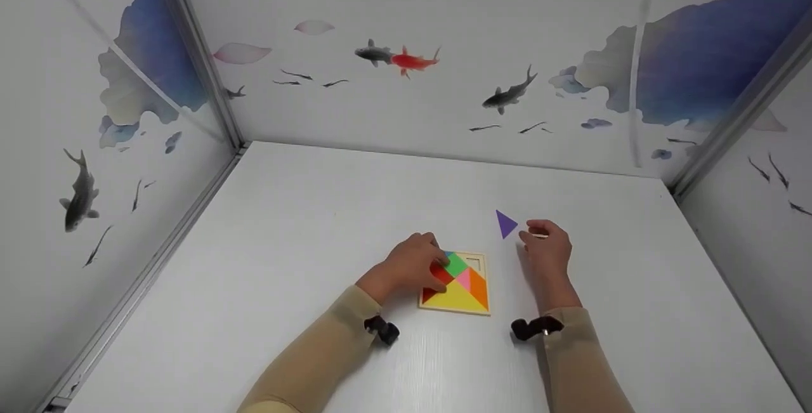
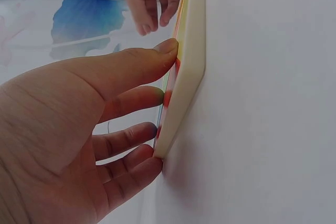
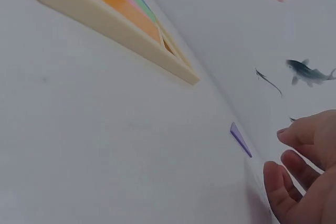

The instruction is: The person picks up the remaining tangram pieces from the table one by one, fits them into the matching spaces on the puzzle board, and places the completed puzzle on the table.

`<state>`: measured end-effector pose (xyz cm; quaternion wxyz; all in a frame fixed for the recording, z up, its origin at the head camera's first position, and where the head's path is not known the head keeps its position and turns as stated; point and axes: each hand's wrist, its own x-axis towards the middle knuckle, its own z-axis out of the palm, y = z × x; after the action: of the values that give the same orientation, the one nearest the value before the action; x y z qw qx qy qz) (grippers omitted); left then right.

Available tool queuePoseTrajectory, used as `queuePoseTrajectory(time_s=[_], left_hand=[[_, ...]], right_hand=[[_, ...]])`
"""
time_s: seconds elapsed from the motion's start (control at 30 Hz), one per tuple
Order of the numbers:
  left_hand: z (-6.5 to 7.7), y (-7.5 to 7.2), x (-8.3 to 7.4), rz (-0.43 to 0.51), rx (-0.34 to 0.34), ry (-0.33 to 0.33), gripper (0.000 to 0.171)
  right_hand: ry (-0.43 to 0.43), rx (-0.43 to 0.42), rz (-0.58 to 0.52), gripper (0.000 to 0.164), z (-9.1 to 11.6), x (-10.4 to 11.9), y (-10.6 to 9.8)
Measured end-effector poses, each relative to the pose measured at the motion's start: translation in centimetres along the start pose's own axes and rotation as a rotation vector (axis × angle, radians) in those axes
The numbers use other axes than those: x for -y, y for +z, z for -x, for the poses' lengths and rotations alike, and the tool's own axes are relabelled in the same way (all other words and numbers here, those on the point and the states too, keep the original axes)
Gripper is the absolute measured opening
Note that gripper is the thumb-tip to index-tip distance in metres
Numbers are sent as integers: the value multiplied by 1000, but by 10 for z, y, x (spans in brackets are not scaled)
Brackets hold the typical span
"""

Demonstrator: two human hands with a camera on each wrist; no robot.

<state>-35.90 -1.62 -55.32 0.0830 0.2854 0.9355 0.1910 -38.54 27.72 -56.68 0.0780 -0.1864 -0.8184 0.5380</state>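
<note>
A square tangram tray [image 1: 455, 313] with a pale wooden rim lies on the table. Red, green, pink, orange and yellow [image 1: 458, 299] pieces fill most of it, and a bare triangular recess [image 1: 474, 263] shows at its upper right corner. The left hand [image 1: 412, 264] rests on the tray's left side, thumb and fingertips touching the pieces around the red one [image 1: 442, 273], which it partly hides. To the right, the right hand [image 1: 549, 249] hovers with loosely bent fingers and nothing between them. Just left of its fingertips lies a purple triangle [image 1: 505, 224], apart from the hand.
The white table [image 1: 304, 210] runs back to a wall [image 1: 444, 108] printed with fish and blue leaf shapes. Side panels with metal posts [image 1: 203, 51] stand at left and right. A small black wrist device [image 1: 536, 327] sits on each sleeve.
</note>
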Motion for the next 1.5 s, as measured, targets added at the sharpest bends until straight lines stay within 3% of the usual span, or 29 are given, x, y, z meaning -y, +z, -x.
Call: queuePoseTrajectory(time_s=[0.3,0.57,0.7,0.83,1.0,1.37,1.5], left_hand=[[0,0,-1,-5,8,-11,48],[1,3,0,-3,4,-19,48],[2,3,-2,8,6,-21,49],[1,2,-1,4,-3,-11,48],[0,2,3,-6,-14,8,46],[-1,4,5,4,-11,9,48],[-2,4,5,-5,-9,9,49]], right_hand=[[55,26,102,46,-18,3,11],[-81,66,347,56,-18,-4,22],[-135,104,421,47,-17,-4,22],[-179,119,436,34,-17,-2,21],[-203,134,435,29,-16,2,20],[-95,149,379,24,-13,4,18],[-66,183,361,30,-14,5,16]])
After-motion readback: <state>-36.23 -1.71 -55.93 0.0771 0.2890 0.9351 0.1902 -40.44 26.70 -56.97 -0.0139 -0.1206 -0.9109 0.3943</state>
